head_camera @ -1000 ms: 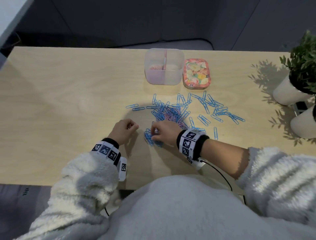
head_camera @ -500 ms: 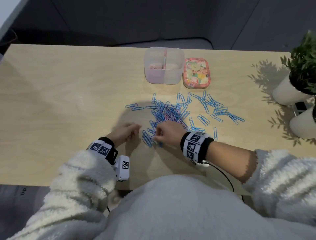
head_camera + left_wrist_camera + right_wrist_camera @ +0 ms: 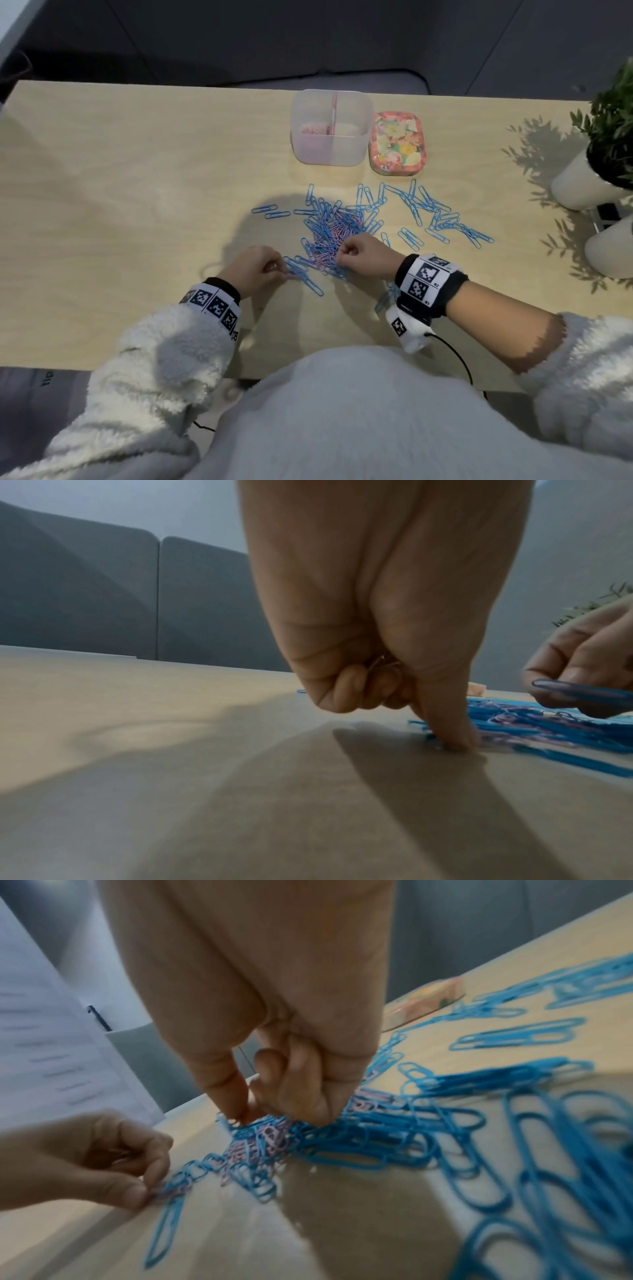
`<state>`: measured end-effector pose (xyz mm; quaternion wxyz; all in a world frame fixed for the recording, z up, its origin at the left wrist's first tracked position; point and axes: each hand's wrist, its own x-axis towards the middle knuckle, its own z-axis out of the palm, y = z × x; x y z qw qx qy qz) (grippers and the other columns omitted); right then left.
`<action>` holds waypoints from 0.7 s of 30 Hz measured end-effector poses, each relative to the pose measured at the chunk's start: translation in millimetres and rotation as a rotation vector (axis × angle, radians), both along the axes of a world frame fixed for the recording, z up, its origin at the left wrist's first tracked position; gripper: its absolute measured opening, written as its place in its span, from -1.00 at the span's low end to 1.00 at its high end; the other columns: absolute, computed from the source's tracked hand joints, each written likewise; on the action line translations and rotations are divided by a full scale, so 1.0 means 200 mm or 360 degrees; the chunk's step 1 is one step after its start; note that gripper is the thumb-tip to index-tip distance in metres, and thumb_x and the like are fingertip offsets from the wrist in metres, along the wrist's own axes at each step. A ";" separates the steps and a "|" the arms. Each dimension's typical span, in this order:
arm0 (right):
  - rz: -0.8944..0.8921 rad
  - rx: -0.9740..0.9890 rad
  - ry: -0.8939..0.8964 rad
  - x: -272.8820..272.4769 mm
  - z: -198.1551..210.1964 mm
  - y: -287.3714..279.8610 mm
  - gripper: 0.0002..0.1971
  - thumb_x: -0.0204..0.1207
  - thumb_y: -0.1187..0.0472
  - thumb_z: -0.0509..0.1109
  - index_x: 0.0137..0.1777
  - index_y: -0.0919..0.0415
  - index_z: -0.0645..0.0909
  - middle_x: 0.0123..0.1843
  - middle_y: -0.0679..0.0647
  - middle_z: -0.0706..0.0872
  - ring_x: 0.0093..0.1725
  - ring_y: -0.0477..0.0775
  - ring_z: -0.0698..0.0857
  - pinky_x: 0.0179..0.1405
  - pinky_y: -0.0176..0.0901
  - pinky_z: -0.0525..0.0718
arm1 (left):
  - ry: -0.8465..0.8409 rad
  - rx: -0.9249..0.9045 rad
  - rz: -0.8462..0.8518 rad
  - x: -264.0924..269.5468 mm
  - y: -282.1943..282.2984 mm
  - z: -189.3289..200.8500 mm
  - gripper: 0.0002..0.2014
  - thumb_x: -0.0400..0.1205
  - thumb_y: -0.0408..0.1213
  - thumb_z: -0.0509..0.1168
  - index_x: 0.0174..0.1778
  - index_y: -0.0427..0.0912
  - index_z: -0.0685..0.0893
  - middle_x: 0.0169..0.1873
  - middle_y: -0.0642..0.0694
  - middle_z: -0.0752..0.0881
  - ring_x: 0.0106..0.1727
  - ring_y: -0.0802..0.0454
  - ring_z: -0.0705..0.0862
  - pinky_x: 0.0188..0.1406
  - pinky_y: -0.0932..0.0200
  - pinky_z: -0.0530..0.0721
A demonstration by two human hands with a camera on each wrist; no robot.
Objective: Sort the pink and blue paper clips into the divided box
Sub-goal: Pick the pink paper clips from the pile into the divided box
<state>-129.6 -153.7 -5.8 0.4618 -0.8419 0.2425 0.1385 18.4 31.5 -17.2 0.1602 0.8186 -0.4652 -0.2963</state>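
A tangled pile of blue and pink paper clips lies mid-table, with loose blue clips spread to its right. The clear divided box stands behind it, and pink clips show in its left compartment. My left hand is at the pile's near left edge. Its curled fingers hold pink clips while one fingertip presses on the table. My right hand sits on the pile's near side, thumb and finger pinching into the mixed clips.
A floral lid lies right of the box. Two white plant pots stand at the table's right edge. Bare wood stretches to the left of the pile. A cable trails from my right wrist.
My left hand has slid right to the pile's near edge and touches clips there. My right hand has shifted a little right and farther into the pile.
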 end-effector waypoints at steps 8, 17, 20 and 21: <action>0.0119 -0.0306 -0.0060 -0.05 -0.02 -0.03 -0.86 0.48 0.29 0.28 -0.19 0.30 0.66 -0.29 0.07 0.66 -0.31 -0.02 0.55 -0.20 -0.15 0.48 | 0.0520 -0.0075 0.0303 0.04 -0.04 0.03 -0.84 0.61 -0.38 0.28 -0.29 -0.13 0.61 -0.45 0.04 0.61 -0.54 0.35 0.58 -0.47 0.55 0.47; 0.0392 -0.0645 -0.0074 0.09 0.03 0.08 -0.83 0.54 0.14 0.29 0.04 0.11 0.65 -0.05 0.04 0.73 -0.05 0.04 0.60 -0.12 -0.18 0.41 | 0.1056 -0.0156 0.0767 0.06 -0.05 0.02 -0.88 0.64 -0.39 0.24 -0.04 -0.15 0.67 -0.44 0.03 0.61 -0.62 0.33 0.51 -0.59 0.53 0.45; 0.0481 -0.0673 -0.0033 0.17 0.01 0.15 -0.80 0.50 0.08 0.36 0.05 0.13 0.62 0.02 0.07 0.73 0.06 0.09 0.66 -0.10 -0.14 0.46 | 0.1225 -0.0203 0.0962 0.05 -0.05 0.01 -0.80 0.64 -0.39 0.21 -0.24 -0.16 0.69 -0.59 0.07 0.49 -0.61 0.25 0.37 -0.66 0.48 0.32; 0.0483 -0.0701 -0.0006 0.18 0.00 0.16 -0.81 0.48 0.08 0.38 0.02 0.14 0.62 0.02 0.09 0.73 0.07 0.13 0.66 -0.09 -0.12 0.49 | 0.1241 -0.0238 0.0980 0.04 -0.05 0.02 -0.80 0.64 -0.34 0.24 -0.29 -0.16 0.66 -0.60 0.08 0.45 -0.59 0.23 0.35 -0.67 0.47 0.30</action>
